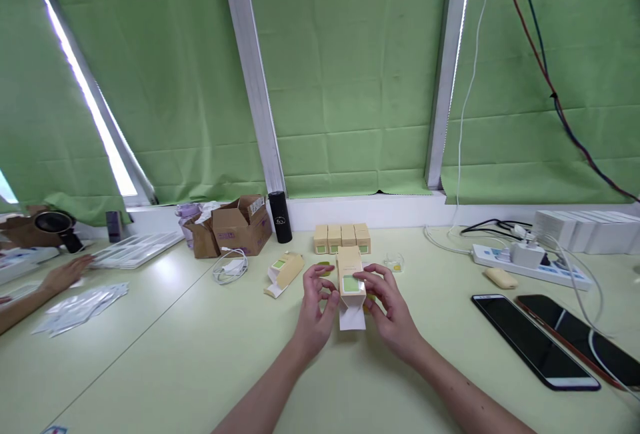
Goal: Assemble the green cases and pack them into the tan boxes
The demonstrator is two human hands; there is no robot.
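Observation:
Between my hands is a small tan carton [349, 262] with a green and white label, its white-lined end flap hanging open toward me. My left hand [317, 311] is closed at the carton's left side, its thumb against the edge. My right hand [391, 307] grips the right side, with a fingertip on the front by the label. Green-yellow pieces show behind the fingers of both hands; what they are I cannot make out. Left of my hands lies another tan carton [286, 273] with its end open. A small clear plastic piece [395, 262] with a yellow spot sits to the right.
Several closed tan cartons [335, 239] stand in a row behind. Around them are a black cylinder [280, 217], a cardboard box [243, 226] and a coiled white cable [231, 267]. Rightward lie a power strip [533, 269] and two phones [535, 341]. Another person's hand [66, 274] is at far left.

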